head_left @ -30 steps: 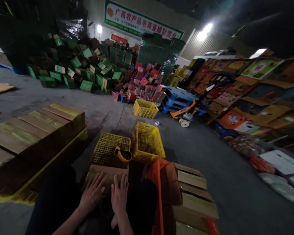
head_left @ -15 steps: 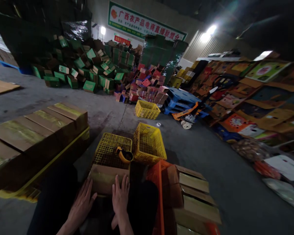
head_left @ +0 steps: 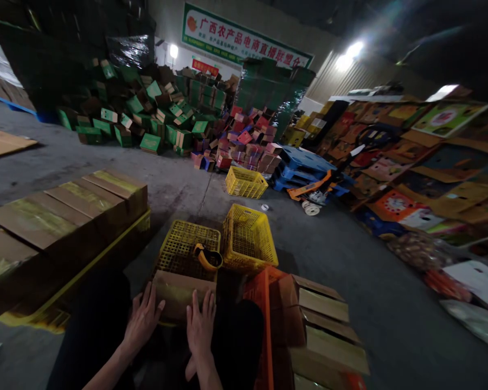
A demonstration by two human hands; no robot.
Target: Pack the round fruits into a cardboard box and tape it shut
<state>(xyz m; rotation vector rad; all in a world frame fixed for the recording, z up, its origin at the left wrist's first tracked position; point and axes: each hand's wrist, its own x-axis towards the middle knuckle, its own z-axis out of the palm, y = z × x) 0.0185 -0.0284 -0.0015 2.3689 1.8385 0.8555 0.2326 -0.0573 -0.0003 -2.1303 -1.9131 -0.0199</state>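
Observation:
A taped cardboard box (head_left: 174, 295) rests in front of me between my knees, at the near end of an upturned yellow crate (head_left: 183, 238). My left hand (head_left: 144, 314) lies along the box's left side, fingers stretched out and slightly spread. On the right part of the box, my right hand (head_left: 200, 322) rests with its fingers extended and apart. Neither hand is wrapped round anything. Just beyond the box, a yellow and black tape dispenser (head_left: 207, 257) lies on the crate.
An orange crate (head_left: 264, 325) with several cardboard boxes stands at my right. More taped boxes (head_left: 65, 208) sit on a yellow crate at my left. Ahead are a yellow basket (head_left: 250, 238), another yellow basket (head_left: 246, 183), a pallet jack (head_left: 313, 189) and a heap of green cartons (head_left: 150, 142).
My left hand has shifted slightly up and forward along the box's left side. The right hand stays on the box in almost the same place.

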